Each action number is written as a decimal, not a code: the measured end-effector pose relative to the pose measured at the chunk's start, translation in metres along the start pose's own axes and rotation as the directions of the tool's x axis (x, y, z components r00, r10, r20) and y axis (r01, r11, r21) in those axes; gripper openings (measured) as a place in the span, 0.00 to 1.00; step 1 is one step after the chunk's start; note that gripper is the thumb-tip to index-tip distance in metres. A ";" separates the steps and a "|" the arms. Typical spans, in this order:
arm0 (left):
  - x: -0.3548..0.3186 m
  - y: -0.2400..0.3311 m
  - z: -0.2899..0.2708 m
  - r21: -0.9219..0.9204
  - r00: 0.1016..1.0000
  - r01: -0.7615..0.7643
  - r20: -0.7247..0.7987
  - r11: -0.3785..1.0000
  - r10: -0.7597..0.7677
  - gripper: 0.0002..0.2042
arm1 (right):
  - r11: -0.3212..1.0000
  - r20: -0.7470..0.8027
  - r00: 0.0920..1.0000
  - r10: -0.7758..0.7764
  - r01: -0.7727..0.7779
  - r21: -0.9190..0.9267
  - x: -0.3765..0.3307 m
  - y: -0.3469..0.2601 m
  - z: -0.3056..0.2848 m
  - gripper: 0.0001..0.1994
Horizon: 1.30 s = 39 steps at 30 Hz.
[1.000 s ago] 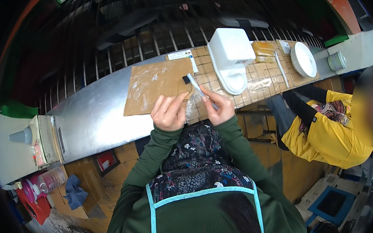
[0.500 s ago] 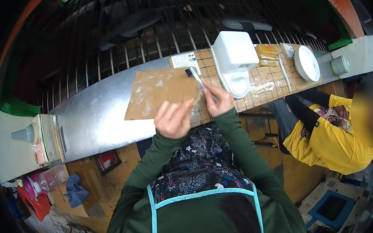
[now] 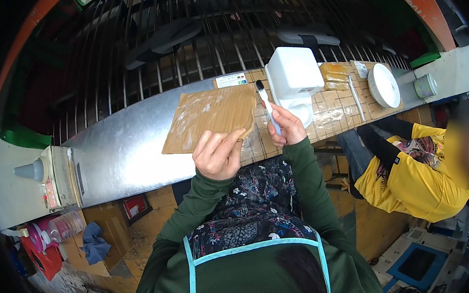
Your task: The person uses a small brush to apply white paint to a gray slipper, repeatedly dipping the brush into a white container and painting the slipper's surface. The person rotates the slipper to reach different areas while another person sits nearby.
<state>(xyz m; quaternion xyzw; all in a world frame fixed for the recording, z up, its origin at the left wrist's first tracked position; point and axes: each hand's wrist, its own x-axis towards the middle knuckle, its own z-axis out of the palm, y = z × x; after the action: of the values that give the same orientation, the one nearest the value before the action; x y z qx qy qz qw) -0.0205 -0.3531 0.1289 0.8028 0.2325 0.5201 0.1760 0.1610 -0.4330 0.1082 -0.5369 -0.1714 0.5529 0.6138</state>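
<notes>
My right hand [image 3: 286, 127] is closed round a white toothbrush [image 3: 268, 106] with black bristles. The brush head points up and away from me, just right of a brown cardboard sheet [image 3: 206, 117]. Whitish smears mark that sheet, which lies on the metal table. The fingers of my left hand [image 3: 217, 153] are pinched at the sheet's near right corner, where the edge looks slightly raised; whether anything small is also between them is hidden. Beyond my right hand stands a white dispenser [image 3: 295, 71] with a rounded base.
Right of the dispenser sit a wrapped yellow block [image 3: 333, 76], a white stick-like tool [image 3: 356, 98], a white bowl [image 3: 384, 85] and a pale green cup [image 3: 426, 85]. Metal bars [image 3: 138, 45] run behind the table [image 3: 110, 150]. A person in yellow [image 3: 409, 171] sits at the right.
The toothbrush has come off the cardboard and swung more upright, to the right. The cardboard has shifted slightly right, its right edge lifted a little. My left hand stays almost in place.
</notes>
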 end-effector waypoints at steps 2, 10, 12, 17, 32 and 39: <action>0.001 0.001 0.002 -0.020 1.000 0.012 -0.015 1.000 -0.012 0.15 | 0.984 -0.021 0.994 -0.106 0.102 -0.148 -0.002 0.010 -0.001 0.19; 0.001 0.004 -0.001 -0.037 0.992 0.100 -0.075 0.994 -0.103 0.14 | 0.531 -0.063 0.770 -0.636 0.376 -0.760 0.028 0.028 0.014 0.16; 0.003 0.004 -0.002 -0.015 0.991 0.093 -0.099 0.996 -0.094 0.13 | 0.436 -0.022 0.742 -0.670 0.370 -0.820 0.023 0.022 0.022 0.16; 0.011 0.001 0.005 0.034 0.990 0.097 -0.103 0.995 -0.093 0.11 | 0.505 -0.026 0.789 -0.614 0.367 -0.781 -0.020 0.016 0.041 0.17; 0.008 -0.004 0.001 0.037 0.991 0.105 -0.083 0.994 -0.102 0.14 | 0.196 0.171 0.645 -0.745 0.456 -0.868 -0.020 0.015 0.040 0.19; -0.001 0.003 -0.001 -0.047 0.994 0.089 -0.053 0.995 -0.091 0.12 | 0.128 0.189 0.629 -0.755 0.423 -0.897 0.012 0.013 0.018 0.17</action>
<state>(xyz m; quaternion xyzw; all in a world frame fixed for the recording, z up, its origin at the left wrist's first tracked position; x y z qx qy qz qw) -0.0213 -0.3559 0.1304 0.7729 0.2615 0.5385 0.2105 0.1437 -0.4165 0.0992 -0.7347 -0.5342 -0.0149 0.4179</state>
